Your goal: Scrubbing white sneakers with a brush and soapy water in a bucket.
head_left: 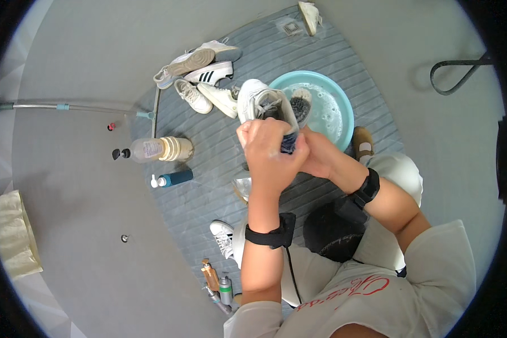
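My left hand (pixel 268 152) is closed around the heel end of a white lace-up sneaker (pixel 252 93), its toe directed away from me. My right hand (pixel 319 155) is closed at the sneaker's heel, fingertips hidden behind my left hand. Between the hands shows a dark blue patch (pixel 289 142); I cannot tell whether it is the heel or a brush. A light blue basin (pixel 348 115) of sudsy water stands just beyond my right hand. At its left side is a grey, bristly, foam-edged thing (pixel 301 106), close to the sneaker and my right fingers.
Several white shoes (pixel 192 96) lie at far left. A large pump bottle (pixel 152 149) and a blue pump bottle (pixel 177 178) lie at left. More bottles (pixel 224 288) stand near my foot. A long pole (pixel 73 107) reaches the grey mat (pixel 219 160). Another shoe (pixel 308 18) sits farthest away.
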`<state>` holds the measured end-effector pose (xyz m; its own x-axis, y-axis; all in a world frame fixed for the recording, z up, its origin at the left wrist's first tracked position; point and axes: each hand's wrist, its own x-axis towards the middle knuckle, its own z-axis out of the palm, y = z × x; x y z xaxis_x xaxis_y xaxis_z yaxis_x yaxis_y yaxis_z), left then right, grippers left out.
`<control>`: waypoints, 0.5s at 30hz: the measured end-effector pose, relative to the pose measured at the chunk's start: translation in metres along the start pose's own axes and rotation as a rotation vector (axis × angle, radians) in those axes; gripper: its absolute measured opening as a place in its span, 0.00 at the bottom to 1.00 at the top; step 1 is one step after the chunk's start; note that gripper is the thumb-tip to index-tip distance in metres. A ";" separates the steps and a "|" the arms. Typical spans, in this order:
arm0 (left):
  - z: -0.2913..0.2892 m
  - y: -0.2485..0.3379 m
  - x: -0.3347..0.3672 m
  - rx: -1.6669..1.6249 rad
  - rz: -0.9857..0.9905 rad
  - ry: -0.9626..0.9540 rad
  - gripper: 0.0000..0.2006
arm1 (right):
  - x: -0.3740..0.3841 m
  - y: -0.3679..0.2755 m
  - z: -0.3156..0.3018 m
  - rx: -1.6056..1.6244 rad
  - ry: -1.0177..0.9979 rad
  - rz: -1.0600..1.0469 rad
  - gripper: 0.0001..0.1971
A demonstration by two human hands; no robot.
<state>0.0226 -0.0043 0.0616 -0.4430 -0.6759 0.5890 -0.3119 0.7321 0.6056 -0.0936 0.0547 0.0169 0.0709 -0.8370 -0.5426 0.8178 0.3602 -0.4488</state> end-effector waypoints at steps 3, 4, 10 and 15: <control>0.010 0.010 0.002 -0.026 0.056 0.020 0.10 | 0.002 0.000 -0.005 0.071 -0.083 -0.053 0.17; 0.011 0.010 0.002 -0.028 0.058 0.020 0.10 | 0.004 0.001 -0.006 0.066 -0.080 -0.111 0.18; 0.008 0.015 0.003 -0.406 -0.030 -0.011 0.12 | -0.001 -0.005 0.006 0.134 -0.062 -0.313 0.24; 0.002 0.010 0.000 -0.421 -0.144 -0.058 0.19 | -0.003 -0.021 0.005 -0.118 -0.129 -0.509 0.28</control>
<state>0.0176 0.0034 0.0667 -0.4704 -0.7539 0.4586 -0.0105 0.5244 0.8514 -0.1078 0.0477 0.0318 -0.2421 -0.9590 -0.1472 0.6975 -0.0665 -0.7135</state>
